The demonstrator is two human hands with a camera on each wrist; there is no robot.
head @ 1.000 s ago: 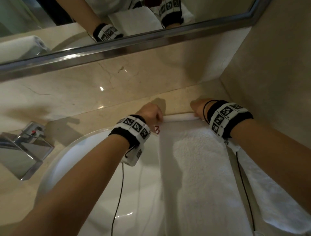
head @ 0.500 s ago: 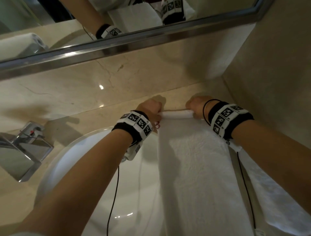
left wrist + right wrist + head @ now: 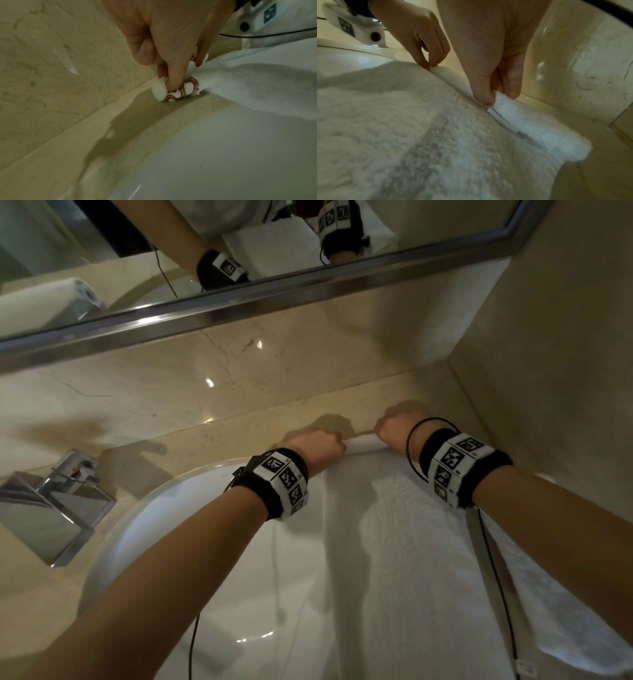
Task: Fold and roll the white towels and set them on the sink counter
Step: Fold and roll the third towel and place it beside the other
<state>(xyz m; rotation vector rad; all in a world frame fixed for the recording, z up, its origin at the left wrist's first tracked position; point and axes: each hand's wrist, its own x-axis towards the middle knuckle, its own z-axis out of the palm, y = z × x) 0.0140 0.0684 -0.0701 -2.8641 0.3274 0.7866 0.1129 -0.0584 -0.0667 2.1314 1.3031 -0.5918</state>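
While the faucet (image 3: 51, 508) sits far left on the counter (image 3: 212, 436), I see the white basin (image 3: 212, 559) beside it, with my left hand (image 3: 317, 448) at its far rim, thumb and fingers pinching the towel (image 3: 411, 559) at its red-stitched corner. The towel lies lengthwise over the basin's right side and the counter, its far edge turned into a thin roll. Further right, my right hand (image 3: 397, 433) pinches that same rolled edge near the wall corner.

head cam looks down; wrist cams close, all share towel (image 3: 404, 542) edge.
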